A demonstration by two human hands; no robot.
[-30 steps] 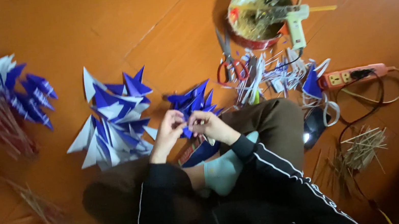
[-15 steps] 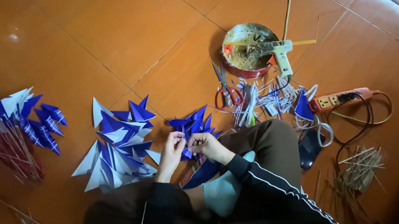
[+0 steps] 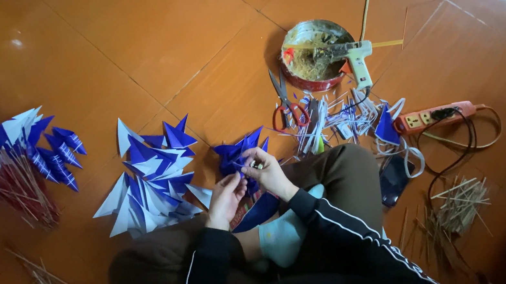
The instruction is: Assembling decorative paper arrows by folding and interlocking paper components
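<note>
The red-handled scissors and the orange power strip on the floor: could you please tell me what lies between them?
In the head view, between the red-handled scissors and the orange power strip lies a heap of white and blue paper strips and a small blue paper triangle.

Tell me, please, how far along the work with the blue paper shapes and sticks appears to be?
Done: a bundle of blue shapes on sticks lies at far left. In hand: the left hand and right hand work a blue folded piece. Left: a pile of loose folded shapes and bare sticks, so a good deal seems to remain.
</note>
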